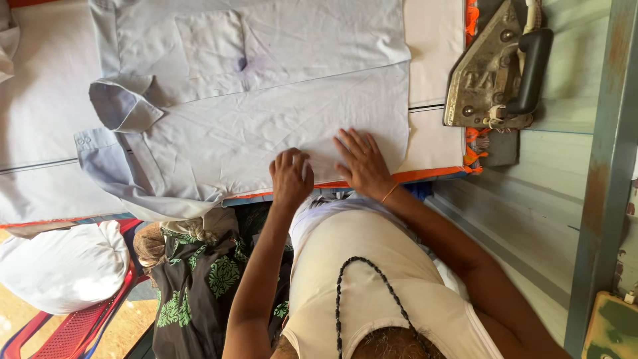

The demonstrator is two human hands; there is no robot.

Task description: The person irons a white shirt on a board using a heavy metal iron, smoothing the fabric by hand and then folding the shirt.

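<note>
A light blue shirt [266, 113] lies spread flat on a table padded with white cloth [435, 143], its chest pocket [212, 43] facing up and its collar [123, 106] to the left. My left hand [291, 176] rests at the shirt's near edge with its fingers curled onto the fabric. Just right of it, my right hand [362, 163], with a thin bangle at the wrist, lies flat on the shirt with fingers spread, close to the shirt's lower hem.
A heavy metal iron [498, 73] with a black handle sits at the table's right end. A white cloth bundle [63, 266] lies on a red plastic chair [80, 326] at lower left, next to dark green-patterned fabric [199, 286]. Grey-green panels [571, 166] stand to the right.
</note>
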